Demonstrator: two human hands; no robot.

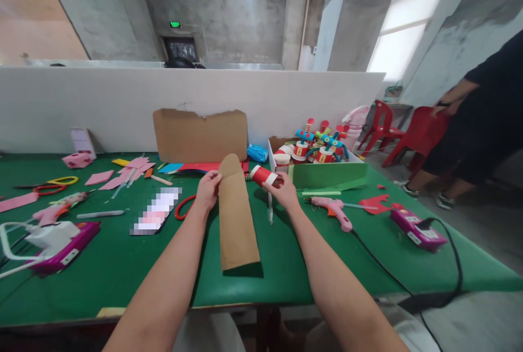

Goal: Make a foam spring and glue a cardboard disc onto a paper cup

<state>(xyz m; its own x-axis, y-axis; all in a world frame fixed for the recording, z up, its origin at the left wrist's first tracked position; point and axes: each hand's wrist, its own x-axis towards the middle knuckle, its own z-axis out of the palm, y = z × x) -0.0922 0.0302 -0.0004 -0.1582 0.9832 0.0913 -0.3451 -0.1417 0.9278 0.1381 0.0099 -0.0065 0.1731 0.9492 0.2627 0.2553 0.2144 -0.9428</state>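
Note:
My left hand (209, 190) pinches the left edge of a long brown cardboard strip (237, 216), rounded at its far end and slanting down toward me over the table. In my right hand (284, 188) is a red and white paper cup (263, 176), tipped on its side just right of the strip's upper part. Beside my left wrist lies a red-handled pair of scissors (184, 207), partly hidden by the arm. A pink glue gun (335, 211) rests on the table to the right of my right hand.
A box of finished paper-cup figures (322, 147) stands at the back right. Behind the strip leans a cardboard sheet (200, 137). Purple power strips (419, 229) lie on both sides, with cords. Pink paper pieces (131, 172) are scattered left. A person (482, 112) stands near red chairs.

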